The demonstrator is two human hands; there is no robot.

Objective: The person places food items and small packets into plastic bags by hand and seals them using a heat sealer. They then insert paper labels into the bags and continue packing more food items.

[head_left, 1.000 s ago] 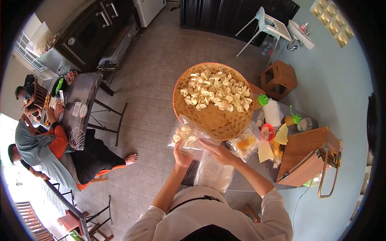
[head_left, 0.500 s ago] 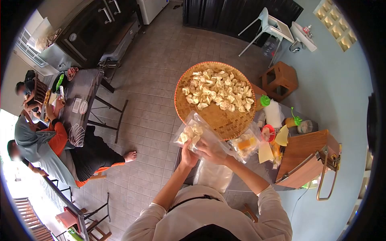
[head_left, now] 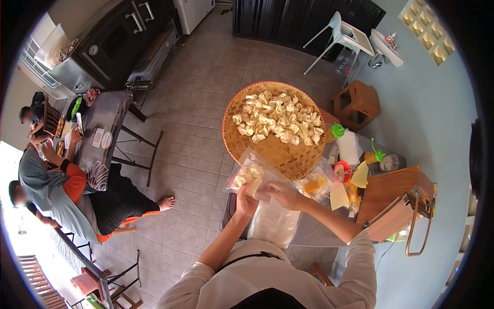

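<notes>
A clear plastic bag (head_left: 257, 160) with several pale folded dumplings (head_left: 246, 178) inside is held up in front of my body. My left hand (head_left: 247, 202) grips the bag from beneath, its fingers closed around the filled part. At the bag's right side, my right hand (head_left: 284, 195) pinches the loose plastic. Just beyond the bag lies a round woven bamboo tray (head_left: 288, 160), with a heap of similar dumplings (head_left: 278, 117) over its far half. Below my hands, a stack of flat clear bags (head_left: 274, 224) rests on the table.
To the right are a bag with orange contents (head_left: 315, 185), a red-rimmed container (head_left: 341, 171), green-capped bottles (head_left: 337, 130) and a wooden box-like unit (head_left: 393, 203) with a metal handle. A brown stool (head_left: 356, 105) stands behind. Another person (head_left: 56, 180) sits at a table leftward.
The bag has shifted slightly right and stands more upright. My right hand has moved a little right, away from the dumplings, toward the bag's side. The seated person's hands have moved.
</notes>
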